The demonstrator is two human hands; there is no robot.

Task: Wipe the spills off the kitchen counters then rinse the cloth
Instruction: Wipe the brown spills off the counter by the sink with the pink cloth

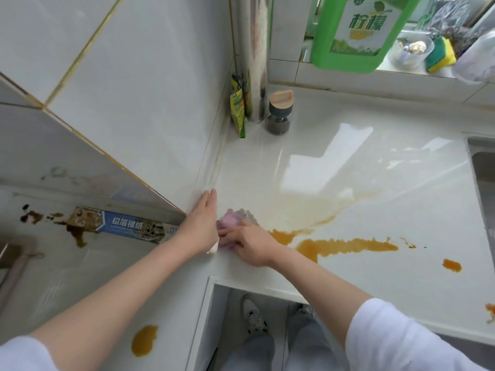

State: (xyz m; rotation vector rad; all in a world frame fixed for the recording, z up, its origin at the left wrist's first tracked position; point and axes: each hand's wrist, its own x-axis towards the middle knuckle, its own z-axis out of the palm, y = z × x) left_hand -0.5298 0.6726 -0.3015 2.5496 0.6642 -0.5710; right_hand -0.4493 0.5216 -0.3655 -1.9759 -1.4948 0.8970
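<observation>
A pink and white cloth [232, 220] lies bunched on the white counter [375, 215] near the inner corner. My right hand [250, 243] grips its near side with curled fingers. My left hand [201, 223] lies beside it with straight fingers pointing toward the wall, its lower edge against the cloth. An orange spill [345, 246] streaks the counter right of my right hand, with a pale smeared patch [308, 207] behind it. Another orange blot [144, 344] lies near my left elbow. Dark brown stains [72, 228] mark the left counter.
A blue foil box [134, 227] lies against the wall at left. A dark jar [278, 113], a green packet [238, 105] and a steel pipe [255, 57] stand in the back corner. A sink edge [482, 167] shows at right. A green detergent bottle [359, 30] and sponge [440, 53] sit on the sill.
</observation>
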